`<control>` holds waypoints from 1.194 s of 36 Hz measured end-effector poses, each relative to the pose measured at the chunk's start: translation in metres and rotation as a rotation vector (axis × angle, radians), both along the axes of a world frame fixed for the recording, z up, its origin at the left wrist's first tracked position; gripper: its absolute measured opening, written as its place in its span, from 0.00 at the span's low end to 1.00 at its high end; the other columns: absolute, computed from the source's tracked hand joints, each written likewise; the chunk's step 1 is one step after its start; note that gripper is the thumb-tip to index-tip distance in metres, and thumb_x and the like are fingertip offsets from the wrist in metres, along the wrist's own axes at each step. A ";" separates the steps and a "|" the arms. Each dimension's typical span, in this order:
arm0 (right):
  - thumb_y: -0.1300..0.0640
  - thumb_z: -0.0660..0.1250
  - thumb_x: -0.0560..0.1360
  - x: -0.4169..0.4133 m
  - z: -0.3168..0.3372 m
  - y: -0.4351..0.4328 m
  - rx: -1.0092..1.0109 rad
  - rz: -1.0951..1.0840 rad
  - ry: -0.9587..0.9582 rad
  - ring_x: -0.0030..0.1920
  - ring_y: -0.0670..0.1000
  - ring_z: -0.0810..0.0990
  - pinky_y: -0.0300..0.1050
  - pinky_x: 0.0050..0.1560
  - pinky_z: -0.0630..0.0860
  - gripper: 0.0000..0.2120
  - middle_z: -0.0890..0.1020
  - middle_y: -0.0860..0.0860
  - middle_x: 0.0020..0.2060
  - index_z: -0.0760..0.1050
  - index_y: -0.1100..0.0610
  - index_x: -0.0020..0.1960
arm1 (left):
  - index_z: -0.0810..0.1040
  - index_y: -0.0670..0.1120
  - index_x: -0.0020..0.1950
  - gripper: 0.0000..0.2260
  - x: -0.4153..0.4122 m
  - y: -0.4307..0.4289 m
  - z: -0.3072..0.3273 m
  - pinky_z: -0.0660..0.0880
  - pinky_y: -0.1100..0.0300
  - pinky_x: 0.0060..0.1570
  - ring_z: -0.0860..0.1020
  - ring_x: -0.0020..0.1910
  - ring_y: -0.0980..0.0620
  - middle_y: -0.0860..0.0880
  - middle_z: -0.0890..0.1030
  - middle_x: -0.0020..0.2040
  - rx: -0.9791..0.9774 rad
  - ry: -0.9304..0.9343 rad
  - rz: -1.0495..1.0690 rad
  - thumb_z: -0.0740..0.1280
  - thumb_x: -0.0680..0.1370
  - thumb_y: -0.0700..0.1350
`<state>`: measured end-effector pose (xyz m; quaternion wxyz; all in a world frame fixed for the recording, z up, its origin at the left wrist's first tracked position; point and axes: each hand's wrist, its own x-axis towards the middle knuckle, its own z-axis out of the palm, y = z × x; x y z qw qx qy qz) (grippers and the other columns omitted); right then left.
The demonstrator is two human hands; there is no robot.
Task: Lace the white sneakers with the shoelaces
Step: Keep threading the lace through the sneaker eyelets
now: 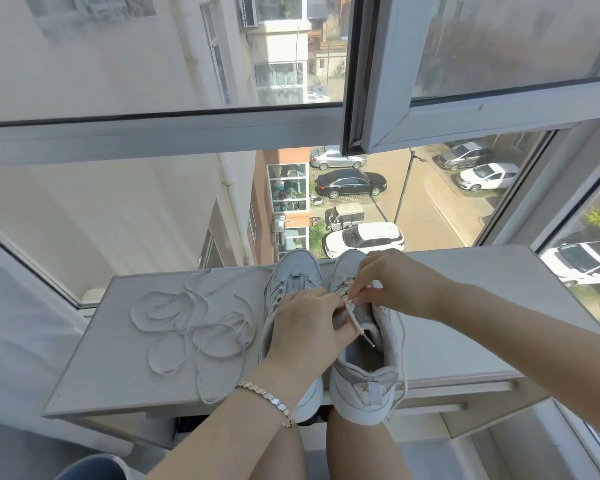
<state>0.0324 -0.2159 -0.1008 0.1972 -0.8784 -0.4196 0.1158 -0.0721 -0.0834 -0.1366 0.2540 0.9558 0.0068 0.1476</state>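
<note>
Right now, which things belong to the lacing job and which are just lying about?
Job: sneaker being laced, threaded lace, second sneaker, spare lace, left hand, right hand.
Lying about: blue container, bracelet, open window.

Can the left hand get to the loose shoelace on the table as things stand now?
Probably yes: the loose shoelace lies uncovered on the table beside the left sneaker, near the left hand. That hand must first release the lace it pinches.
</note>
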 end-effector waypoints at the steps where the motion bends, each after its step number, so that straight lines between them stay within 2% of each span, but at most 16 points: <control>1: 0.58 0.70 0.72 0.001 0.000 0.000 0.016 -0.057 0.027 0.40 0.41 0.74 0.30 0.45 0.68 0.05 0.75 0.39 0.36 0.84 0.55 0.47 | 0.81 0.46 0.40 0.16 0.000 0.000 0.000 0.59 0.68 0.40 0.66 0.33 0.53 0.53 0.72 0.32 -0.005 0.005 0.003 0.61 0.69 0.56; 4: 0.59 0.68 0.74 0.010 -0.004 0.001 0.066 -0.338 0.040 0.42 0.48 0.77 0.41 0.48 0.73 0.06 0.79 0.46 0.38 0.83 0.58 0.46 | 0.80 0.46 0.36 0.19 -0.001 -0.002 -0.001 0.57 0.73 0.41 0.67 0.31 0.53 0.53 0.71 0.30 -0.044 -0.022 0.036 0.56 0.69 0.56; 7: 0.64 0.64 0.71 0.028 -0.015 0.000 0.104 -0.687 0.036 0.37 0.56 0.77 0.43 0.39 0.71 0.07 0.82 0.55 0.36 0.81 0.64 0.42 | 0.82 0.46 0.37 0.20 -0.003 -0.003 -0.002 0.58 0.73 0.43 0.70 0.32 0.53 0.52 0.75 0.30 -0.046 -0.010 0.029 0.54 0.69 0.56; 9: 0.66 0.59 0.69 0.039 -0.024 -0.007 0.018 -0.812 -0.038 0.35 0.60 0.73 0.44 0.38 0.67 0.07 0.78 0.56 0.32 0.76 0.62 0.36 | 0.82 0.47 0.36 0.18 -0.004 -0.002 -0.002 0.58 0.74 0.43 0.70 0.31 0.54 0.53 0.75 0.30 -0.037 -0.015 0.035 0.56 0.69 0.55; 11: 0.66 0.59 0.70 0.049 -0.031 -0.020 -0.043 -0.879 -0.072 0.38 0.58 0.74 0.45 0.42 0.68 0.08 0.79 0.55 0.36 0.77 0.61 0.40 | 0.82 0.48 0.36 0.16 -0.004 -0.001 -0.003 0.59 0.73 0.43 0.69 0.30 0.56 0.54 0.75 0.29 -0.032 -0.026 0.041 0.57 0.68 0.54; 13: 0.63 0.60 0.74 0.053 -0.035 -0.032 -0.087 -0.857 -0.043 0.47 0.58 0.77 0.47 0.49 0.70 0.09 0.82 0.56 0.45 0.79 0.61 0.48 | 0.82 0.48 0.36 0.15 -0.004 -0.001 -0.004 0.62 0.69 0.41 0.67 0.31 0.57 0.55 0.76 0.30 -0.025 -0.034 0.037 0.58 0.68 0.54; 16: 0.57 0.64 0.76 0.043 -0.031 -0.040 -0.095 -0.725 -0.073 0.59 0.56 0.74 0.50 0.58 0.69 0.14 0.78 0.55 0.56 0.75 0.59 0.61 | 0.82 0.49 0.37 0.13 -0.002 0.000 -0.006 0.67 0.63 0.42 0.66 0.31 0.57 0.55 0.76 0.30 0.010 -0.068 0.047 0.60 0.68 0.53; 19: 0.52 0.66 0.75 0.011 -0.012 -0.042 0.133 -0.641 -0.030 0.47 0.49 0.76 0.40 0.45 0.70 0.09 0.79 0.52 0.45 0.78 0.56 0.51 | 0.82 0.49 0.43 0.15 -0.002 0.000 -0.009 0.72 0.53 0.53 0.72 0.33 0.55 0.55 0.78 0.34 0.006 -0.056 0.028 0.58 0.69 0.53; 21: 0.46 0.66 0.74 -0.014 0.001 -0.043 0.120 -0.565 0.087 0.38 0.46 0.75 0.36 0.36 0.68 0.11 0.78 0.48 0.37 0.76 0.54 0.41 | 0.81 0.50 0.49 0.16 0.000 -0.001 -0.008 0.70 0.47 0.60 0.75 0.39 0.55 0.55 0.80 0.40 0.019 -0.087 0.024 0.58 0.69 0.52; 23: 0.42 0.67 0.72 -0.036 0.006 -0.040 -0.002 -0.485 0.187 0.38 0.45 0.76 0.37 0.37 0.71 0.14 0.78 0.46 0.36 0.76 0.53 0.40 | 0.81 0.50 0.52 0.16 0.003 -0.003 -0.006 0.67 0.45 0.64 0.74 0.46 0.57 0.55 0.81 0.46 0.075 -0.133 -0.018 0.59 0.69 0.49; 26: 0.39 0.68 0.69 -0.056 -0.002 -0.030 -0.086 -0.482 0.205 0.42 0.46 0.78 0.41 0.45 0.76 0.17 0.79 0.46 0.40 0.76 0.53 0.45 | 0.81 0.48 0.53 0.15 0.007 -0.007 0.002 0.66 0.53 0.66 0.71 0.54 0.57 0.53 0.82 0.51 0.101 -0.108 -0.139 0.63 0.69 0.42; 30: 0.40 0.71 0.67 -0.062 -0.014 -0.021 0.008 -0.598 0.158 0.41 0.48 0.78 0.42 0.43 0.75 0.19 0.81 0.49 0.39 0.75 0.55 0.43 | 0.79 0.48 0.59 0.12 0.026 -0.009 0.019 0.69 0.58 0.56 0.73 0.57 0.50 0.50 0.79 0.55 0.118 0.176 -0.203 0.61 0.78 0.43; 34: 0.44 0.73 0.66 -0.062 -0.017 -0.021 0.049 -0.637 0.148 0.40 0.50 0.79 0.45 0.40 0.74 0.17 0.82 0.52 0.36 0.77 0.58 0.40 | 0.81 0.49 0.51 0.09 0.047 -0.007 0.027 0.69 0.59 0.48 0.75 0.53 0.50 0.51 0.79 0.50 0.291 0.247 -0.225 0.61 0.79 0.48; 38: 0.45 0.70 0.70 -0.061 -0.020 -0.020 0.033 -0.605 0.088 0.40 0.51 0.79 0.44 0.40 0.73 0.16 0.82 0.53 0.38 0.77 0.59 0.42 | 0.73 0.44 0.52 0.05 0.054 -0.011 0.026 0.66 0.56 0.41 0.73 0.48 0.47 0.47 0.74 0.47 0.439 0.252 -0.210 0.59 0.80 0.40; 40: 0.46 0.67 0.73 -0.060 -0.019 -0.019 -0.008 -0.568 0.044 0.42 0.52 0.78 0.45 0.40 0.72 0.15 0.82 0.53 0.40 0.77 0.60 0.44 | 0.68 0.43 0.49 0.04 0.054 -0.012 0.023 0.64 0.56 0.38 0.72 0.44 0.46 0.45 0.71 0.45 0.396 0.246 -0.113 0.57 0.79 0.36; 43: 0.49 0.65 0.74 -0.060 -0.020 -0.017 -0.029 -0.544 -0.007 0.39 0.54 0.76 0.44 0.36 0.67 0.14 0.81 0.56 0.40 0.76 0.61 0.44 | 0.69 0.39 0.53 0.06 0.058 -0.008 0.017 0.65 0.57 0.38 0.75 0.44 0.43 0.43 0.74 0.45 0.154 0.289 0.060 0.54 0.81 0.39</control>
